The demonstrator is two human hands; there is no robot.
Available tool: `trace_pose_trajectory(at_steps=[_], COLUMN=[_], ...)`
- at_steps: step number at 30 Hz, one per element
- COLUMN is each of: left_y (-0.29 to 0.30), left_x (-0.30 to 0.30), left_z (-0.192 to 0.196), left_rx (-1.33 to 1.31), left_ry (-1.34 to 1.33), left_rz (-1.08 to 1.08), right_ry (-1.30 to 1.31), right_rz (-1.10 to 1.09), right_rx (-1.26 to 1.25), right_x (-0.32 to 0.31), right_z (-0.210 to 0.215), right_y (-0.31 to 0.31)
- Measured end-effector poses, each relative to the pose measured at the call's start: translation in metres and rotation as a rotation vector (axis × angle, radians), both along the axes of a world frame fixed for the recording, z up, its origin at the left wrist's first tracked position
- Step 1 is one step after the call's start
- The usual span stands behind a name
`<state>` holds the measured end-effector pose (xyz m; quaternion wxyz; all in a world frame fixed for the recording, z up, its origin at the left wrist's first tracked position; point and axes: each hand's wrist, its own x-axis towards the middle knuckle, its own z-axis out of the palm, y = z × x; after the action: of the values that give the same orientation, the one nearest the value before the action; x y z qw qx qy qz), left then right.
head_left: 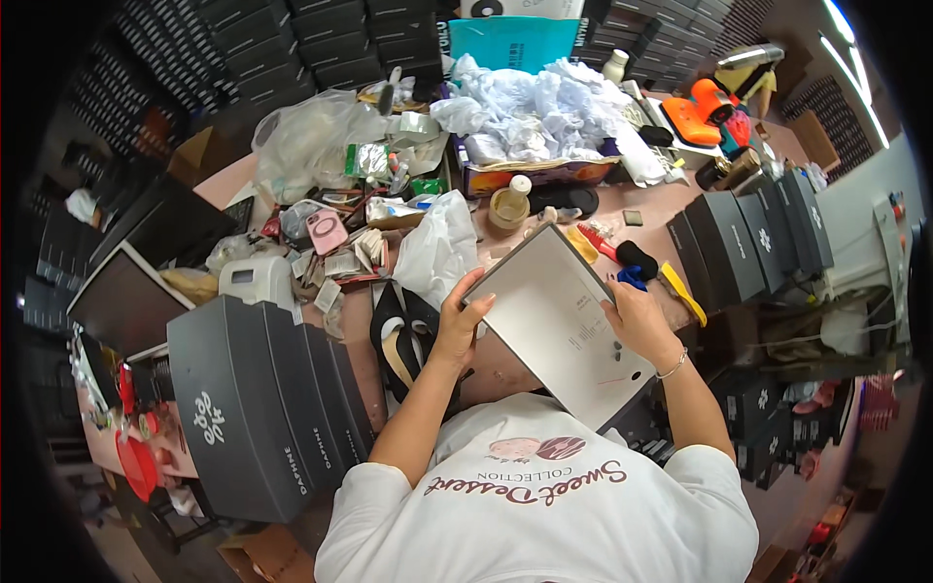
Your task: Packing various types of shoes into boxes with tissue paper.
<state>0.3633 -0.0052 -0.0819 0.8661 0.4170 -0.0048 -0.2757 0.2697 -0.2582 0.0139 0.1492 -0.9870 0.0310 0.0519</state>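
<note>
Both my hands hold a shoebox (pixel 549 316), tilted in front of my chest. Its face toward me is white with small print and a black dot, and its edges are dark; whether this is the lid or the whole box I cannot tell. My left hand (pixel 461 325) grips the far left edge, thumb on the white face. On the opposite edge, my right hand (pixel 639 321) is closed with its fingers partly hidden. A pair of black shoes (pixel 400 340) with a pale insole lies on the table left of my left forearm. Beyond it sits a white plastic bag (pixel 439 243).
Dark shoeboxes stand in a row at left (pixel 248 389) and at right (pixel 748 243). A carton of crumpled white paper (pixel 535 102), a capped bottle (pixel 509 204), a yellow-handled brush (pixel 684 294) and an orange tool (pixel 698 115) lie farther back. A monitor (pixel 128 299) stands at left.
</note>
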Motion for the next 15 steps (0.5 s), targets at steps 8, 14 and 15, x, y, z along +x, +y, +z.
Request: trace_pose_trajectory(at_steps=[8,14,15], left_y=[-0.021,-0.038,-0.046], left_x=[-0.006,-0.008,-0.01], left_z=[-0.022,-0.053,-0.071], left_rx=[0.007,0.244,0.424], left_ry=[0.182,0.033,-0.071], left_rz=[0.301,0.291,0.311], right_ry=[-0.459,0.064,0.032], right_rz=[0.18,0.076,0.074], right_rx=[0.162,0.242,0.238], right_x=[0.022,0.021,0.021], right_z=[-0.004,-0.09,-0.094], right_y=[-0.025,-0.084,-0.078])
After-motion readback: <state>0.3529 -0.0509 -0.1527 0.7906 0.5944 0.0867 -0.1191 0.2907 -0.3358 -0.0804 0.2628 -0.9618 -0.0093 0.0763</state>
